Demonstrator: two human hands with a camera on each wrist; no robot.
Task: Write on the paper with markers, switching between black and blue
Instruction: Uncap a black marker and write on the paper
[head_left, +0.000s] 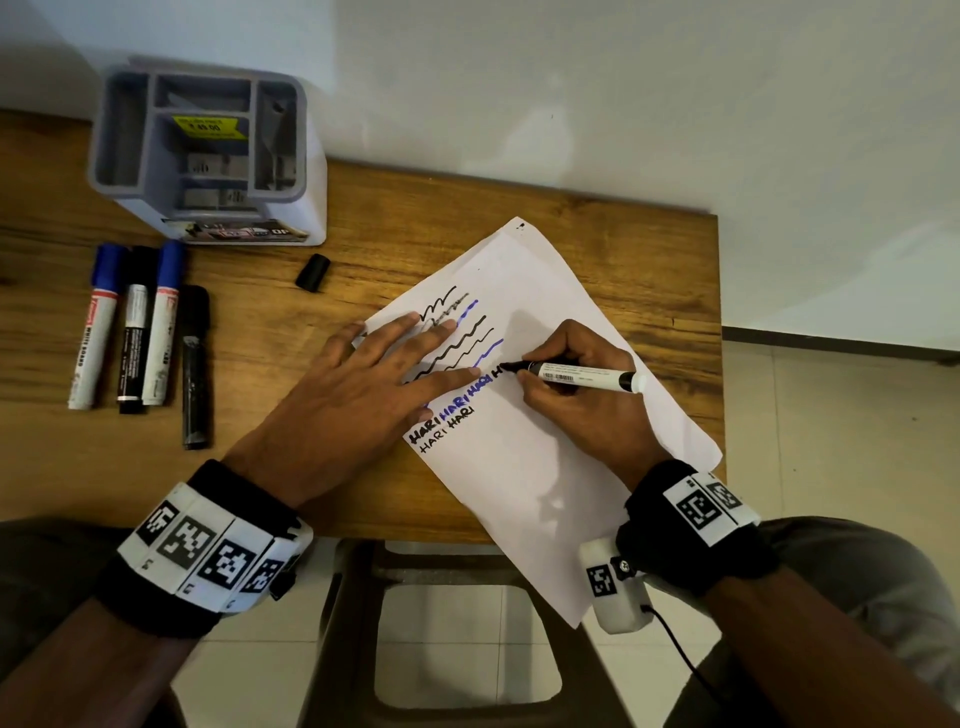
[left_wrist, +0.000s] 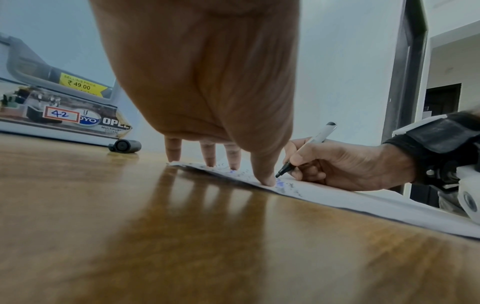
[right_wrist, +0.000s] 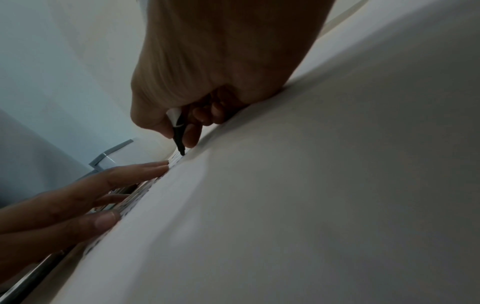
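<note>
A white sheet of paper (head_left: 545, 467) lies slanted on the wooden table (head_left: 260, 467), marked with black and blue wavy lines and the word HARI in both colours. My right hand (head_left: 571, 384) grips a black marker (head_left: 582, 375) with its tip on the paper beside the last black letter. In the right wrist view the marker (right_wrist: 179, 133) touches the paper (right_wrist: 311, 185). My left hand (head_left: 374, 384) lies flat with spread fingers, pressing the sheet's left part. In the left wrist view its fingertips (left_wrist: 267, 181) press the paper (left_wrist: 363, 203) next to the marker (left_wrist: 306, 150).
Several capped markers, blue (head_left: 96, 322) and black (head_left: 195, 364), lie in a row at the table's left. A loose black cap (head_left: 313, 272) lies near a grey desk organizer (head_left: 208, 156) at the back left. The paper's near corner overhangs the table edge.
</note>
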